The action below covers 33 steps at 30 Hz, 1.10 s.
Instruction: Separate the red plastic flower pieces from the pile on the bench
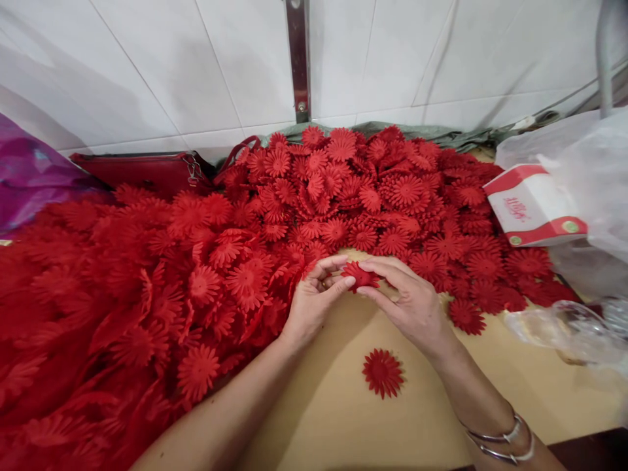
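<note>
A small red fabric flower [360, 275] sits pinched between both hands just above the tan tabletop [333, 405], at the near edge of the big heap of loose red flowers [373, 190]. The left hand [314, 304] has its thumb and forefinger closed on the flower's left rim, the other fingers curled loosely behind; the right hand [409, 297] closes thumb and forefinger on its right rim, palm turned down, remaining fingers arched over it. It looks as if the flower is being pressed or layered into shape, so the step in hand seems to be the assembling of one bloom; the next move would probably call for a steady pinch and a small turn of the petals. Both forearms come in from the near edge and meet at the flower, a pair of silver bangles [505, 441] on the right wrist. One finished flower [383, 373] lies alone on the table between the arms. To the left spreads red netting studded with flowers [147, 307]; a red-and-white box [532, 206] stands at the right.
</note>
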{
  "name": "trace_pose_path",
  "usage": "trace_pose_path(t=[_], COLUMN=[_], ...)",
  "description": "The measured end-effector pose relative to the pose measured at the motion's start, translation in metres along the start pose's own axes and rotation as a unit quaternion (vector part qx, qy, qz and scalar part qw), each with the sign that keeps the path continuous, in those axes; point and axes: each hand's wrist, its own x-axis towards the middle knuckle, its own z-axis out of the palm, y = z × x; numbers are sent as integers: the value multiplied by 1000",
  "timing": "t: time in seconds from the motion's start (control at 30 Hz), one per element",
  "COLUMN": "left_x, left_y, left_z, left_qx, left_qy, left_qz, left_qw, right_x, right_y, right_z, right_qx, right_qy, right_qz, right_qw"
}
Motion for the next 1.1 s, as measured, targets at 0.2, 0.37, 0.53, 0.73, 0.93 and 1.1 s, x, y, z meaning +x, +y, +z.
trace_pose_path(t=[0.2, 0.37, 0.53, 0.73, 0.93, 1.1], left_x=[-1, -2, -4, -7, -9, -10], left_y=[0, 0, 3, 7, 7, 12], left_z=[0, -3, -3, -3, -2, 3], left_qx=[46, 123, 181, 183, 154, 107], left_qy=[-32, -61, -58, -63, -61, -69], left_qz=[46, 104, 98, 77, 39, 45], left_qw=[997, 985, 977, 978, 985, 991], right_x=[-1, -2, -5, -5, -2, -2], right_y=[1, 3, 6, 5, 2, -3], right_z=[-1, -5, -5, -6, -5, -2], right_qx=[2, -15, -38, -28, 0, 13], right_qy=[-2, -16, -34, -60, -68, -37], right_qz=[-2, -6, -14, -43, -32, 56], right_qw=[1000, 1000, 999, 997, 997, 998])
